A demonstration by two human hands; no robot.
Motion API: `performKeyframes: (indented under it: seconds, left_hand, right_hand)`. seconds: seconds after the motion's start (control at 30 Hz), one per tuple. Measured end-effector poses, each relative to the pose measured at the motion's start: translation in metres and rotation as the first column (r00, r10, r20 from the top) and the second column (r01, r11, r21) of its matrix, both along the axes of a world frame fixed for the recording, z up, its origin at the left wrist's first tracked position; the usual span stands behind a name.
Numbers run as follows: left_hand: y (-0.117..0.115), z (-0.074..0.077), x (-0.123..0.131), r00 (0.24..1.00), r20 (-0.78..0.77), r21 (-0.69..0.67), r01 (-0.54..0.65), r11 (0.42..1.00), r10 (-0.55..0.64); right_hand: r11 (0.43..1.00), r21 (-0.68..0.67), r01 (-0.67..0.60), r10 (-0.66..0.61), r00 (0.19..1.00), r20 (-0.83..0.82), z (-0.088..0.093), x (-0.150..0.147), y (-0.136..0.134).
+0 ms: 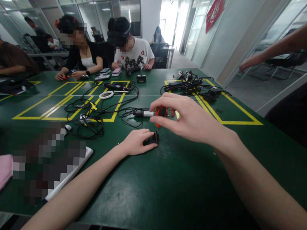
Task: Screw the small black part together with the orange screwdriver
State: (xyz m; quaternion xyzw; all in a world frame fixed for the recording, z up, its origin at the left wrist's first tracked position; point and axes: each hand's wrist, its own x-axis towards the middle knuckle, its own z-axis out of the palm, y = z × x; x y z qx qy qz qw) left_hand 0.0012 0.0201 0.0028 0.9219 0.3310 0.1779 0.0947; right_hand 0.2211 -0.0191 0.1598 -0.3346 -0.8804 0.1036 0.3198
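My right hand (180,113) is closed round the handle of an orange and black screwdriver (161,112), which stands upright. Its shaft points straight down at a small black part (156,138) on the green table (128,196). Whether the tip touches the part or sits inside it, I cannot tell. With thumb and fingers on either side, my left hand (139,141) grips that black part against the tabletop. Just behind the screwdriver lies a silver and black pen-shaped tool (143,113) with a cable.
Black cables (91,125) lie coiled at the left, near a white tape roll (106,94). More cables and plugs (191,84) are heaped at the back right. Yellow tape (243,122) marks rectangles on the table. Two people sit across it; another person's arm (278,46) reaches in at the right.
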Motion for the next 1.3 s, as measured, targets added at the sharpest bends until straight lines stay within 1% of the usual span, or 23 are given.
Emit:
performKeyframes:
  seconds: [0.13,0.2,0.27,0.33,0.4,0.47,0.53,0.6,0.63,0.7,0.77,0.83,0.87,0.93,1.03,1.1,1.23,1.3]
  left_hand:
    - [0.000,0.001,0.000,1.000,-0.002,-0.008,0.004,1.000,-0.004]
    - [0.000,0.001,0.000,1.000,-0.006,-0.013,0.005,1.000,-0.005]
    - [0.000,0.001,0.000,1.000,-0.012,-0.015,0.004,1.000,-0.004]
    - [0.000,0.001,0.000,1.000,-0.015,-0.013,-0.001,1.000,0.001]
    - [0.000,0.001,0.000,1.000,-0.016,-0.010,-0.005,1.000,0.004]
    - [0.000,0.001,0.000,1.000,-0.017,-0.008,-0.003,1.000,0.003]
    - [0.000,0.001,0.000,1.000,-0.017,-0.005,0.000,1.000,0.000]
    - [0.000,0.001,0.000,1.000,-0.018,-0.002,0.001,1.000,-0.001]
    - [0.000,0.001,0.000,1.000,-0.017,-0.002,0.000,1.000,0.000]
    - [0.000,0.001,0.000,1.000,-0.016,-0.005,-0.001,1.000,0.001]
    - [0.000,0.001,0.001,1.000,-0.013,-0.004,-0.001,1.000,0.001]
    - [0.000,0.001,0.001,1.000,-0.012,-0.001,-0.002,1.000,0.002]
    - [0.000,0.001,0.001,1.000,-0.012,0.000,-0.003,1.000,0.003]
    - [0.000,0.001,0.001,1.000,-0.013,-0.003,-0.005,1.000,0.005]
    - [0.000,0.001,0.001,1.000,-0.016,-0.007,-0.001,1.000,0.001]
    - [0.000,0.001,0.000,1.000,-0.016,-0.003,0.004,1.000,-0.004]
    - [0.000,0.001,0.000,1.000,-0.005,-0.006,0.009,1.000,-0.009]
    - [0.000,0.001,-0.001,1.000,0.003,-0.015,0.016,1.000,-0.016]
  right_hand:
    - [0.999,0.044,0.017,-0.016,0.999,-0.034,0.001,0.000,0.002]
    - [0.998,0.065,0.015,-0.011,0.999,-0.053,-0.001,0.000,0.003]
    - [0.997,0.072,0.040,-0.036,0.997,-0.069,-0.004,0.000,0.004]
    - [0.999,-0.004,0.037,-0.037,0.995,-0.089,-0.005,-0.001,0.005]
    - [0.990,-0.136,-0.027,0.006,0.989,-0.149,-0.006,-0.004,0.005]
    - [0.976,-0.192,-0.105,0.059,0.971,-0.230,-0.006,-0.006,0.007]
    - [0.961,-0.219,-0.170,0.101,0.950,-0.295,-0.007,-0.007,0.009]
    - [0.931,-0.286,-0.228,0.119,0.928,-0.353,-0.009,-0.006,0.011]
    - [0.905,-0.332,-0.266,0.126,0.913,-0.388,-0.010,-0.005,0.013]
    - [0.841,-0.410,-0.353,0.134,0.870,-0.474,-0.012,-0.004,0.015]
    - [0.765,-0.466,-0.444,0.124,0.812,-0.570,-0.014,-0.004,0.016]
    - [0.699,-0.509,-0.503,0.078,0.761,-0.645,-0.016,-0.007,0.018]
    - [0.677,-0.522,-0.518,0.051,0.741,-0.669,-0.017,-0.009,0.019]
    - [0.665,-0.531,-0.525,0.013,0.720,-0.694,-0.020,-0.012,0.020]
    - [0.684,-0.513,-0.518,-0.009,0.698,-0.716,-0.022,-0.017,0.022]
    - [0.682,-0.503,-0.531,-0.032,0.665,-0.746,-0.022,-0.020,0.022]
    - [0.632,-0.474,-0.614,-0.101,0.540,-0.835,-0.025,-0.026,0.020]
    - [0.608,-0.454,-0.651,-0.118,0.492,-0.863,-0.026,-0.029,0.019]
